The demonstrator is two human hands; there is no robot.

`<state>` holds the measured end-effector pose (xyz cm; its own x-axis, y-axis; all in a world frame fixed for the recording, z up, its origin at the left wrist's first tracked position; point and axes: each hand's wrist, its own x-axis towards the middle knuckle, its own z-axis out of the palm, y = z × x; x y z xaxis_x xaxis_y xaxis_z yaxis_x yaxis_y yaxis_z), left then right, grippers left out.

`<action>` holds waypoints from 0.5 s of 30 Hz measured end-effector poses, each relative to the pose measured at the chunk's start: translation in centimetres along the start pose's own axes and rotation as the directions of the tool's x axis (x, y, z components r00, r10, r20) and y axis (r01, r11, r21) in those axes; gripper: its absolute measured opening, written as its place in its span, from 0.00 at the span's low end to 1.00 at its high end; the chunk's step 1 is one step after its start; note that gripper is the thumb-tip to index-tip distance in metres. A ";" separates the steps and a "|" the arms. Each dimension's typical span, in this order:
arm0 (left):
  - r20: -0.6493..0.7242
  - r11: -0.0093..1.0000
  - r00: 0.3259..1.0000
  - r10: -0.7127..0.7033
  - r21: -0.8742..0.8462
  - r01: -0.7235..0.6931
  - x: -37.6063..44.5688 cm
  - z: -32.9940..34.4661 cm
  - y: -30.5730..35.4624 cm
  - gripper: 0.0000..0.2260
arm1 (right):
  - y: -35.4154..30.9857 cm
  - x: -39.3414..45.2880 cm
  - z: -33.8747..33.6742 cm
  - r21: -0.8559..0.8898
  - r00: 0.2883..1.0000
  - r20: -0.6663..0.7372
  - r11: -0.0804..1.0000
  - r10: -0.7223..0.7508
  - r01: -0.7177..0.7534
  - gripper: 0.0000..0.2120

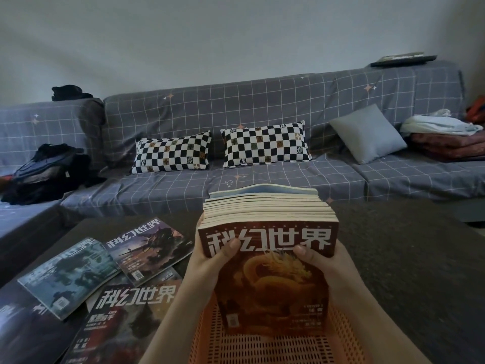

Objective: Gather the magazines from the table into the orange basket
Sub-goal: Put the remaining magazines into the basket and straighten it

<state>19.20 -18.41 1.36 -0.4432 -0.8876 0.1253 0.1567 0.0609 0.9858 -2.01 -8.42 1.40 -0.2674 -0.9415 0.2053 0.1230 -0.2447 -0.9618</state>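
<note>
Orange basket [338, 345] at bottom centre, directly under held stack. Magazine stack [270, 258] upright above basket, red dragon cover facing viewer, title end up, long axis near vertical. Loose magazines [131, 258] left of basket on table [406, 258], flat; probably four. Left hand [210, 264], right hand [322, 264] clamping stack's sides, thumbs on cover. Lower squarely, keep edges flush, release together.

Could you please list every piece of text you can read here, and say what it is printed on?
"科幻世界": red dragon magazine at the front of the held stack.
"科幻世界": dark magazine beside the orange basket.
"科幻世界": purple magazine, at an angle.
Teal magazine title, barcodes, small print: too blurred.
</note>
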 end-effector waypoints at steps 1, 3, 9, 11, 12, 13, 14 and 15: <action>-0.015 1.000 1.000 0.011 -0.018 -0.011 0.1 0.0 0.0 0.56 | -0.2 0.3 -0.1 0.012 1.000 0.011 1.000 -0.002 0.002 0.35; -0.026 0.999 0.999 0.037 -0.031 -0.038 0.3 0.0 0.2 0.57 | -0.7 1.0 -0.2 0.017 0.999 0.034 1.000 -0.005 0.005 0.33; 0.055 0.999 0.998 0.005 0.038 -0.007 0.3 -1.2 0.1 0.60 | -1.0 1.3 -1.5 -0.076 0.990 0.122 0.996 0.064 -0.055 0.44; 0.054 0.996 0.998 0.020 0.089 -0.025 0.3 -1.7 0.2 0.61 | -1.3 1.1 -1.9 -0.085 0.988 0.144 0.995 0.061 -0.049 0.45; 0.050 0.992 0.998 0.035 0.116 -0.040 0.3 -1.7 0.2 0.62 | -1.2 1.0 -2.0 -0.075 0.988 0.144 0.996 0.050 -0.040 0.44; 0.051 0.991 0.998 0.041 0.124 -0.047 0.2 -1.6 0.1 0.63 | -1.1 0.9 -1.9 -0.059 0.989 0.142 0.998 0.041 -0.033 0.44; 0.051 0.994 0.998 0.033 0.106 -0.039 0.1 -1.3 0.1 0.63 | -0.8 0.8 -1.6 -0.037 0.991 0.130 0.999 0.036 -0.031 0.45; 0.049 0.997 0.999 0.023 0.076 -0.027 0.1 -1.0 0.2 0.61 | -0.6 0.7 -1.3 -0.010 0.994 0.103 0.999 0.035 -0.034 0.45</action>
<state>20.08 -18.90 1.44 -0.4826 -0.8623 0.1531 0.1011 0.1188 0.9878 -3.48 -8.62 1.84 -0.1631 -0.9683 0.1892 0.1226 -0.2101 -0.9700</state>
